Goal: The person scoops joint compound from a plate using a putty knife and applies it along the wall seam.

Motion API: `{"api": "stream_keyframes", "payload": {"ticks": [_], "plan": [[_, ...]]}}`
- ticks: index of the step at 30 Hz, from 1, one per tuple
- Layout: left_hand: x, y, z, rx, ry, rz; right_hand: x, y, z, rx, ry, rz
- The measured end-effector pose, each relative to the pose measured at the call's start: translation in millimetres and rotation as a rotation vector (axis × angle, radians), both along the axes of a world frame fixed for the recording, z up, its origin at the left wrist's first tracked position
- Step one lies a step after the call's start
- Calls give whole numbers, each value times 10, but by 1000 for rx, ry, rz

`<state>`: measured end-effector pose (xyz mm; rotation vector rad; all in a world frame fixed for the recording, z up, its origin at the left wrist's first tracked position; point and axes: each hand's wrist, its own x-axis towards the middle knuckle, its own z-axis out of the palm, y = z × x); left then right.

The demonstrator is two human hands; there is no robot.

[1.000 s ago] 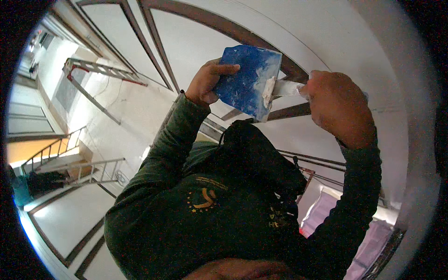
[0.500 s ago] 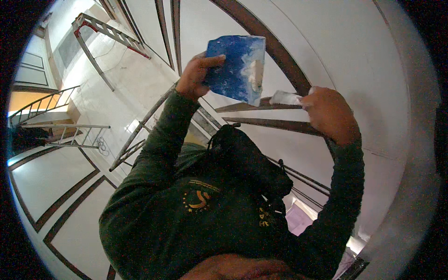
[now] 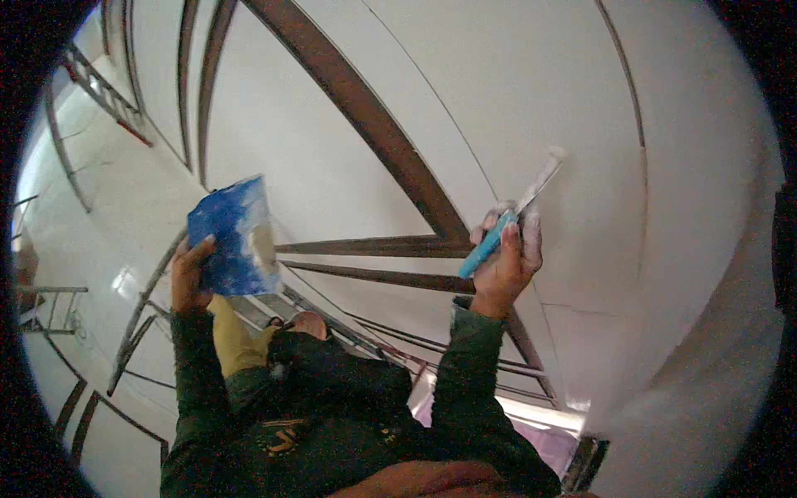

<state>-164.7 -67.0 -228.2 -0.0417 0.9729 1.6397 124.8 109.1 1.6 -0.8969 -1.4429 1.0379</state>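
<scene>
My left hand [image 3: 189, 274] is closed on the edge of a flat blue board [image 3: 222, 236], thumb across its face. White smears cover much of that board, and a lump of cream-coloured putty [image 3: 261, 246] sits near its right edge. In my right hand [image 3: 508, 270] is a putty knife [image 3: 490, 245] with a turquoise handle. Its blade, coated white, points up and to the right in front of the pale wall [image 3: 573, 100]. White residue covers several of the right fingers. Board and knife are well apart; whether the blade touches the wall I cannot tell.
Dark brown strips [image 3: 365, 95] run across the white wall panels. A ladder [image 3: 100, 91] stands at the far left on the pale floor [image 3: 124, 191]. Metal rails [image 3: 145, 311] lie near my left arm, with more bars [image 3: 415, 342] below the wall.
The view has shifted toward the wall. The board has moved left and lower in view. My right hand has turned, so the knife's handle shows and its blade points upward instead of left.
</scene>
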Motion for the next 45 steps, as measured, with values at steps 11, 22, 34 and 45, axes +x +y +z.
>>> {"api": "stream_keyframes", "payload": {"ticks": [11,22,34,45], "plan": [[23,-205,-399,-63,-58,43,-141,711,395,734,-465,-701],[-57,-211,-287,-66,-36,35,-175,1019,561,825,-450,-796],[-58,-257,-302,-90,-70,13,-84,1018,736,743,-671,-942],[-106,-296,-395,-84,-80,-14,-220,382,1366,219,-893,-828]]}}
